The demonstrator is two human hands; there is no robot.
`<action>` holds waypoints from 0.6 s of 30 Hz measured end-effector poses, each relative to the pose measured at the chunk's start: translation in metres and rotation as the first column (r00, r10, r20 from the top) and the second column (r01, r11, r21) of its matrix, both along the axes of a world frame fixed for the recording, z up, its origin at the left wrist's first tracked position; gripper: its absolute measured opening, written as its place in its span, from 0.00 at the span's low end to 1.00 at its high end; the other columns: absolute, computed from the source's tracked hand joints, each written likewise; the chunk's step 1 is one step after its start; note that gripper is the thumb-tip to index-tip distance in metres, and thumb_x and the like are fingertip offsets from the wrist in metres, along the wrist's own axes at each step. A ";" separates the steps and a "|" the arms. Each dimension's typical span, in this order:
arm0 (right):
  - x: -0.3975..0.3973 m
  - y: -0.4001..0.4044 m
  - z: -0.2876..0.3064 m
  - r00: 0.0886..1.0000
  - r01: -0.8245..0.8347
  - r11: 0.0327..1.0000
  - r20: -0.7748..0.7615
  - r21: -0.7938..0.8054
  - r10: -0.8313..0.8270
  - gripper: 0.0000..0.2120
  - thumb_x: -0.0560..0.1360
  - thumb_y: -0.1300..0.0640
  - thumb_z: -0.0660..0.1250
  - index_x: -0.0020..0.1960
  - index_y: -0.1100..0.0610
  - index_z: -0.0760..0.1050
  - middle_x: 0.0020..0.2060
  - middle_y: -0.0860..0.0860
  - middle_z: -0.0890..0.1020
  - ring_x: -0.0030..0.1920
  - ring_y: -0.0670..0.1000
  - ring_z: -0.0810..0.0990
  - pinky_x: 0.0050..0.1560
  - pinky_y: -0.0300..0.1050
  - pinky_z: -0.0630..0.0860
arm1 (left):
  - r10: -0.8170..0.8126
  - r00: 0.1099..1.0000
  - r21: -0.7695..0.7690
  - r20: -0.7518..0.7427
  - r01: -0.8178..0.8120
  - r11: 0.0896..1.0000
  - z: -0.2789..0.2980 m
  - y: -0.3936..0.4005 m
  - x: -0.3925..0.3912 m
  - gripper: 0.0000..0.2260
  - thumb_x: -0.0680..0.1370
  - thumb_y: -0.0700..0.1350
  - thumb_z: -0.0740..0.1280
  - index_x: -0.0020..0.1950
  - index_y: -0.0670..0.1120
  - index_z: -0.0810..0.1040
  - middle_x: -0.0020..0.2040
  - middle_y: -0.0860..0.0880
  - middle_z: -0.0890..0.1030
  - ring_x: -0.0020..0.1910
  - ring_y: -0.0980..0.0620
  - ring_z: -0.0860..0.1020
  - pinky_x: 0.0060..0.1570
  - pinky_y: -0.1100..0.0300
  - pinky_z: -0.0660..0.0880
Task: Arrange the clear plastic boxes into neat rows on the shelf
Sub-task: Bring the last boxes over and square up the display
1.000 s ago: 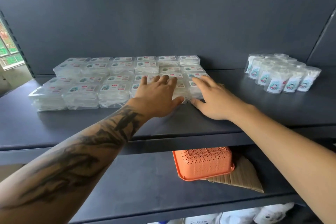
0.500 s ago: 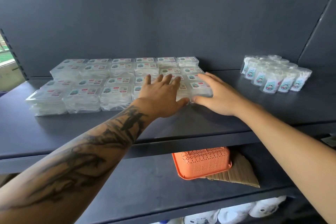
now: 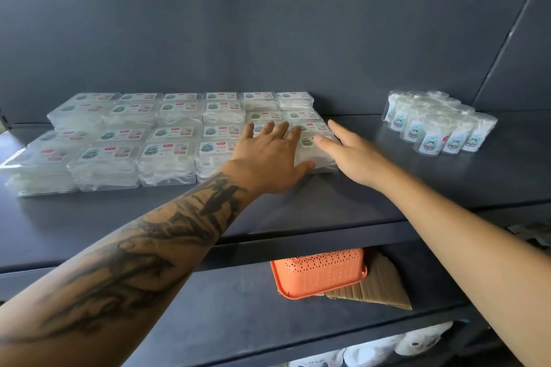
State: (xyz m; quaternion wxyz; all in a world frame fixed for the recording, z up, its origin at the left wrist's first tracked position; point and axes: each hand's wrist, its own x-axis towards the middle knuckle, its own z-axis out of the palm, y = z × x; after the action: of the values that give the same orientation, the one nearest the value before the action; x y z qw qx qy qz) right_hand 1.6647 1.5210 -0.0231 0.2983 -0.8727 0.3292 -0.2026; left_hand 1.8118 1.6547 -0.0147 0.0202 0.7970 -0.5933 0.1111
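Observation:
Several clear plastic boxes point(image 3: 167, 155) with green and red labels stand in rows of low stacks on the dark grey shelf point(image 3: 357, 199). My left hand point(image 3: 268, 158) lies flat with spread fingers on the front boxes near the right end of the rows, its thumb against the front edge. My right hand point(image 3: 348, 155) rests with straight fingers against the right side of the front right box point(image 3: 313, 152). Neither hand grips anything.
A cluster of clear round tubs point(image 3: 438, 122) with labels stands at the right on the same shelf. An orange perforated basket point(image 3: 319, 271) and cardboard point(image 3: 381, 289) lie on the lower shelf. White packs point(image 3: 387, 348) sit further below.
Both hands have slid slightly deeper onto the right-end boxes, and the front right box sits closer in line with its row. The camera has shifted a little.

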 end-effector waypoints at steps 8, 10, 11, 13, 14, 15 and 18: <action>0.008 -0.003 -0.005 0.992 -0.117 0.986 0.021 -0.119 0.120 0.23 0.85 0.41 0.54 0.76 0.49 0.67 0.71 0.47 0.72 0.70 0.50 0.72 0.58 0.43 0.66 | 0.028 1.000 -0.030 0.009 -0.027 0.999 -0.006 -0.005 0.001 0.37 0.81 0.71 0.49 0.84 0.52 0.50 0.84 0.50 0.54 0.83 0.48 0.53 0.80 0.40 0.53; 0.010 -0.006 -0.006 0.990 -0.140 0.982 0.013 -0.127 0.143 0.23 0.84 0.40 0.54 0.75 0.49 0.68 0.69 0.47 0.73 0.68 0.50 0.72 0.58 0.45 0.67 | 0.033 0.999 -0.031 0.009 -0.032 0.999 -0.005 -0.006 -0.001 0.38 0.81 0.71 0.50 0.84 0.52 0.50 0.84 0.50 0.55 0.83 0.48 0.54 0.80 0.41 0.54; 0.010 -0.008 -0.007 0.988 -0.152 0.980 0.007 -0.127 0.154 0.24 0.84 0.39 0.53 0.75 0.49 0.68 0.70 0.47 0.73 0.69 0.51 0.72 0.60 0.46 0.68 | 0.035 0.999 -0.029 0.008 -0.035 0.999 -0.004 -0.006 -0.002 0.38 0.81 0.72 0.50 0.84 0.51 0.51 0.84 0.50 0.56 0.82 0.49 0.54 0.80 0.42 0.55; 0.011 -0.012 -0.007 0.985 -0.173 0.976 -0.008 -0.131 0.174 0.27 0.83 0.37 0.53 0.76 0.50 0.66 0.73 0.47 0.71 0.72 0.52 0.70 0.64 0.48 0.69 | 0.042 0.999 -0.023 0.015 -0.042 0.999 -0.003 -0.005 -0.004 0.38 0.80 0.72 0.50 0.84 0.52 0.52 0.84 0.51 0.56 0.82 0.49 0.55 0.79 0.42 0.55; 0.010 -0.013 -0.007 0.983 -0.183 0.975 -0.015 -0.129 0.183 0.27 0.83 0.37 0.52 0.77 0.50 0.66 0.74 0.47 0.70 0.73 0.52 0.70 0.65 0.48 0.68 | 0.047 0.999 -0.016 0.018 -0.047 0.999 -0.001 -0.005 -0.005 0.38 0.80 0.72 0.50 0.84 0.52 0.51 0.84 0.51 0.56 0.82 0.49 0.55 0.80 0.43 0.55; 0.010 -0.015 -0.006 0.981 -0.195 0.973 -0.023 -0.126 0.194 0.28 0.83 0.36 0.52 0.77 0.50 0.65 0.75 0.47 0.69 0.73 0.51 0.69 0.66 0.48 0.68 | 0.054 0.998 -0.006 0.016 -0.054 0.999 0.000 -0.005 -0.006 0.38 0.80 0.72 0.51 0.84 0.52 0.51 0.84 0.51 0.56 0.82 0.49 0.55 0.80 0.43 0.55; 0.007 -0.022 -0.003 0.977 -0.216 0.973 -0.020 -0.087 0.215 0.34 0.80 0.31 0.53 0.80 0.49 0.61 0.78 0.46 0.66 0.76 0.50 0.66 0.73 0.52 0.66 | 0.073 0.997 0.009 0.009 -0.073 0.997 0.003 -0.005 -0.007 0.39 0.79 0.73 0.51 0.84 0.55 0.50 0.84 0.53 0.55 0.82 0.50 0.54 0.80 0.45 0.54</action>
State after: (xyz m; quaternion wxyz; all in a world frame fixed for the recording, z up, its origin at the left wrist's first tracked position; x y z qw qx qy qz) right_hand 1.6721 1.4989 -0.0259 0.2778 -0.9166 0.2252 -0.1787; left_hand 1.8048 1.6495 -0.0114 0.0097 0.8177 -0.5645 0.1124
